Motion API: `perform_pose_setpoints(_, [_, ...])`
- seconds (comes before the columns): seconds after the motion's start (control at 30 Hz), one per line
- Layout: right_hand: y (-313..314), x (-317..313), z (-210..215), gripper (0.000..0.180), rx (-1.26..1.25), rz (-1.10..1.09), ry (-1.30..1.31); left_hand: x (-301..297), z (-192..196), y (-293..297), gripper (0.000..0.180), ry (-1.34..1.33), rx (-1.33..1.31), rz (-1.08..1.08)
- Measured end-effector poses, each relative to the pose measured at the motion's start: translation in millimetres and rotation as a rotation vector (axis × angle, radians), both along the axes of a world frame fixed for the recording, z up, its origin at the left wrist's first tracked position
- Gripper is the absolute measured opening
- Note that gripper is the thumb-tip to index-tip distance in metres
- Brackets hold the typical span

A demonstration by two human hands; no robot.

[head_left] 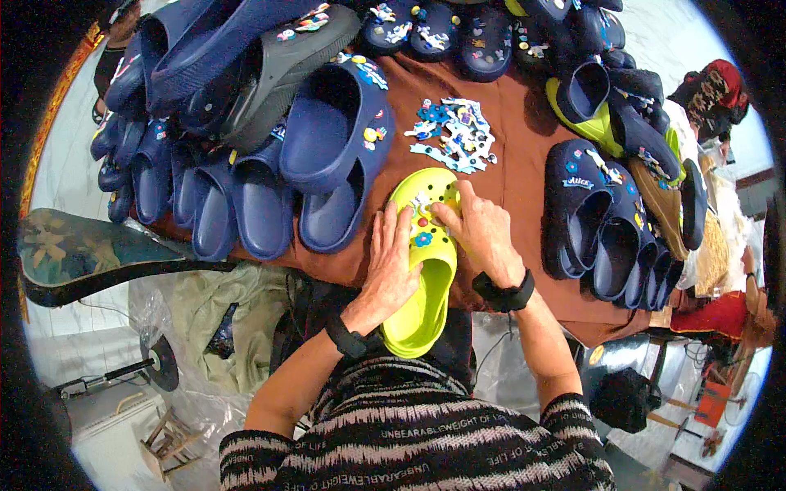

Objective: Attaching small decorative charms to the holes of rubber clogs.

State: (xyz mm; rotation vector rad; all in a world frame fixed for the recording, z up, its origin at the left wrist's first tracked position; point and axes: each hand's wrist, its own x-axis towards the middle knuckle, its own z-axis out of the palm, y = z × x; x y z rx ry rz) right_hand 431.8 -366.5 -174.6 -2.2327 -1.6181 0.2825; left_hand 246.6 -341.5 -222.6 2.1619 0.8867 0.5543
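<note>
A lime-green foam clog [418, 307] lies between my hands at the table's near edge, toe pointing away from me and heel toward my body. My left hand [390, 266] closes on its left side, the fingertips on the holed upper. My right hand [485, 229] grips the right side near the toe, its thumb pressed on the upper beside a whitish charm [420, 203]. A small red charm and a blue flower charm [422, 240] sit in the upper. Just beyond the toe is a loose pile of blue, white and purple shoe charms [455, 135].
Stacked navy clogs [323, 123] fill the left of the brown-covered table [516, 123], with a dark grey clog [286, 69] among them. More decorated navy clogs [573, 204] line the right side. Other clogs [487, 45] stand along the far edge. A person [711, 98] is at far right.
</note>
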Motion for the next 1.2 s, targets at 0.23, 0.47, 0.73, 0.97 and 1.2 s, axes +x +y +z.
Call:
perform_pose_setpoints(0.23, [-0.5, 9.9, -15.1, 0.042, 0.105, -0.068, 0.302, 4.9, 4.3, -0.1, 0.089, 0.037, 0.000, 0.009])
perform_pose_setpoints(0.47, [2.1, -5.9, -9.2, 0.022, 0.094, -0.007, 0.299, 5.4, 6.7, 0.2, 0.089, 0.090, -0.011, 0.018])
perform_pose_setpoints(0.73, [2.5, -6.3, 1.1, 0.017, 0.386, 0.009, 0.434, 6.1, 0.3, 0.4, 0.091, 0.044, 0.043, 0.023])
perform_pose_setpoints(0.97, [57.1, 60.2, -12.3, 0.024, 0.441, -0.055, 0.147, 5.5, 3.4, -0.6, 0.093, 0.009, 0.015, 0.013])
perform_pose_setpoints(1.2, [3.9, 4.6, 12.8, 0.039, 0.037, 0.279, 0.019, 4.0, 2.5, -1.6, 0.095, 0.031, 0.010, 0.032])
